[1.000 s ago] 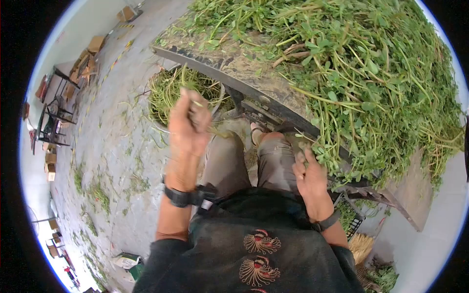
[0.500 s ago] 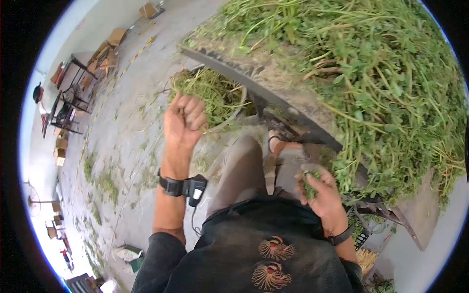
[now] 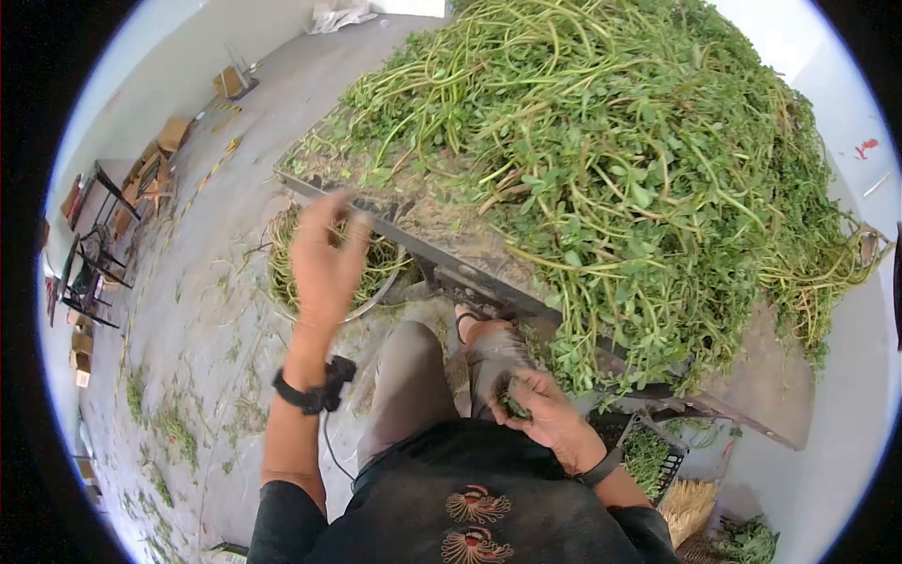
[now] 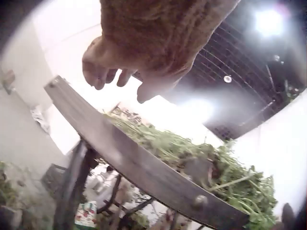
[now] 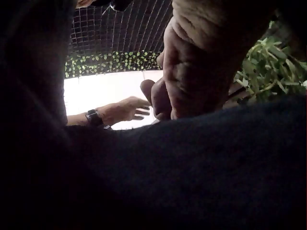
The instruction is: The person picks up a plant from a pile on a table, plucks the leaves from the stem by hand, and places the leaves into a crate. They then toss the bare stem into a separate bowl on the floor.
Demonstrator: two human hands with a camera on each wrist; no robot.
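A big heap of green leafy stems covers most of the table. Raised near the table's left corner, the left hand has parted, slightly bent fingers with nothing visible between them; the left wrist view shows this hand above the table edge. Low by the knee, the right hand curls round a small bunch of green leaves. In the right wrist view the right hand is dark and its leaves are hidden.
Behind the left hand, a round basin of stems stands on the floor. A black crate with greens is under the table at right, beside a straw-coloured bundle. Chairs and cardboard boxes line the left wall.
The left hand's fingers have gone from curled to parted, and it has moved towards the table corner. The right hand, with leaves in it, has drawn back from the heap's edge. The head view has shifted.
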